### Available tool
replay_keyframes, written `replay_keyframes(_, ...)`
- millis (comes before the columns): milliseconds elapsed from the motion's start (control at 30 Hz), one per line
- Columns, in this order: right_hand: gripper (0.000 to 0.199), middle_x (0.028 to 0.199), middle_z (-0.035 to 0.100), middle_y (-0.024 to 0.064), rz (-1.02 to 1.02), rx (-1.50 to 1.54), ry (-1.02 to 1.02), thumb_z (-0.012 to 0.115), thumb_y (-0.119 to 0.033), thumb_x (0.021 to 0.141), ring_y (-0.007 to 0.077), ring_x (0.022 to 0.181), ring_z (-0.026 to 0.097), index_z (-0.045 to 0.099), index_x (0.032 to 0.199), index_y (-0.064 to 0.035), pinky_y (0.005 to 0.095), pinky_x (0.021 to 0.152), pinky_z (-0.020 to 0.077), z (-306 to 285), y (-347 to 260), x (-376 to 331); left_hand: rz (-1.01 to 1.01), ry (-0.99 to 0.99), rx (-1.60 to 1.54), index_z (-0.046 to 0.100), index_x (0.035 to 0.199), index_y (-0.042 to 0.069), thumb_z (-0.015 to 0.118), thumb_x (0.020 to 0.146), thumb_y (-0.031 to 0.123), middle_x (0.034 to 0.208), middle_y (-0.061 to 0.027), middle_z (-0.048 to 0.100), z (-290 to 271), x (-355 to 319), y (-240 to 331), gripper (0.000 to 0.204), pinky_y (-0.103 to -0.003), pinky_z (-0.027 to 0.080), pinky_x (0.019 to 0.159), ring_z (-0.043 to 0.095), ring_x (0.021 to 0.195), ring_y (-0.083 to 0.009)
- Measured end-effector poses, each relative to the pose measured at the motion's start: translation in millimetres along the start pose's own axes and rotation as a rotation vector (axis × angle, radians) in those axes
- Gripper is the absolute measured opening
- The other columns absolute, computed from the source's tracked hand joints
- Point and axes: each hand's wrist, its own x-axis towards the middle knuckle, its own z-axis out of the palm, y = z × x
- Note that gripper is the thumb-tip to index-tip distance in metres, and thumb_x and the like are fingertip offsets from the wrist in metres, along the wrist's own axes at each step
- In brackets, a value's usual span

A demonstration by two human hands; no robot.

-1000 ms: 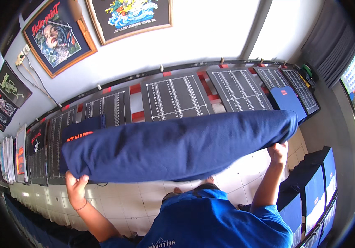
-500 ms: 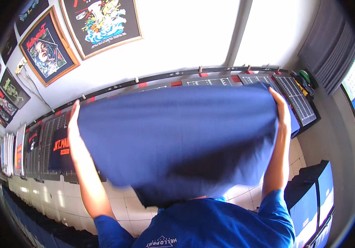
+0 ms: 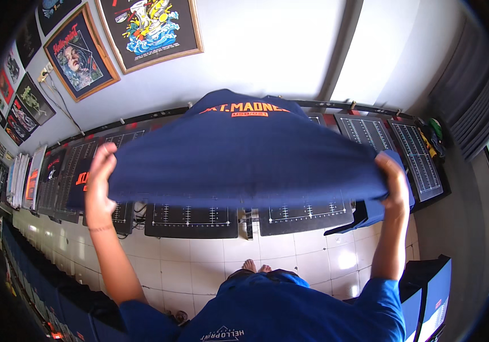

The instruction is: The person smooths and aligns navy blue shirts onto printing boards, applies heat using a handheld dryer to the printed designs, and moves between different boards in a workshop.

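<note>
A navy blue T-shirt (image 3: 244, 154) is stretched wide between my two hands, above a row of dark boards. Orange lettering shows on its far part, which rises toward the wall; its near edge runs almost straight across and is a little blurred. My left hand (image 3: 101, 179) grips the shirt at its left side, fingers up and partly hidden by the cloth. At the opposite side my right hand (image 3: 394, 179) is closed on the near right corner. Beneath the cloth, the near ends of two dark boards with white ruled marks, a left board (image 3: 190, 223) and a right board (image 3: 307, 219), stick out.
More ruled boards, including a far right board (image 3: 417, 154), line the wall. Another navy shirt (image 3: 79, 191) with orange print lies at the left. Dark blue garments (image 3: 424, 290) stand at the lower right. Framed prints (image 3: 80, 54) hang on the wall. Pale floor tiles (image 3: 210, 251) lie below.
The shirt has swung away from me and flattened out, bringing its orange lettering into view. My hands have come slightly lower, and the board ends and my feet now show.
</note>
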Motion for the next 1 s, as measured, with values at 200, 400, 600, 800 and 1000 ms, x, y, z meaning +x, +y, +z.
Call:
replay_keyframes(200,0.064,0.125,0.052,0.0215,0.347,-0.158,0.048,0.064,-0.019,0.082,0.0257,0.111,0.054,0.040,0.134,0.0088,0.0338,0.094,0.0427,-27.8,155.6,-17.0,-0.252,-0.032,0.071,0.051,0.120,0.006,0.056,0.089,0.005,0.105,-0.0017,0.053,-38.0,-59.9,-197.9,0.032,-0.025,0.041,0.089,0.049,0.094,-0.0094)
replay_keyframes(400,0.051,0.118,0.058,0.0189,0.552,0.044,-0.099,0.059,-0.018,0.090,0.0233,0.108,0.057,0.042,0.129,0.0093,0.0358,0.096,0.0440,-96.2,316.1,-38.5,-0.472,-0.057,0.154,0.058,0.107,0.000,0.055,0.093,0.011,0.091,-0.0006,0.059,-64.2,-131.9,-342.1,0.018,-0.025,0.041,0.083,0.052,0.086,-0.0093)
replay_keyframes(600,0.041,0.109,0.062,0.0070,0.572,-0.139,-0.102,0.058,-0.025,0.092,0.0174,0.104,0.056,0.051,0.120,0.0032,0.0355,0.088,0.0450,-103.4,295.6,-63.5,-0.444,0.083,0.176,0.057,0.095,0.002,0.050,0.095,0.016,0.084,0.0018,0.054,-83.0,-160.4,-339.2,0.015,-0.024,0.040,0.074,0.047,0.080,-0.0071)
replay_keyframes(800,0.043,0.108,0.061,0.0066,0.648,-0.511,0.000,0.060,-0.028,0.088,0.0179,0.099,0.057,0.053,0.124,-0.0064,0.0362,0.081,0.0470,-125.6,345.7,-69.4,-0.405,0.160,0.507,0.056,0.100,0.002,0.053,0.090,0.007,0.086,-0.0027,0.054,-72.1,-175.3,-388.6,0.012,-0.027,0.042,0.076,0.050,0.081,-0.0124)
replay_keyframes(1000,0.030,0.092,0.063,0.0055,0.428,-0.583,0.183,0.058,-0.027,0.087,0.0185,0.079,0.066,0.059,0.104,-0.0032,0.0297,0.059,0.0494,-171.5,340.0,-12.5,-0.105,0.416,0.689,0.055,0.109,0.001,0.049,0.091,0.003,0.097,-0.0084,0.059,7.8,-152.2,-353.8,0.019,-0.029,0.046,0.080,0.057,0.090,-0.0173)
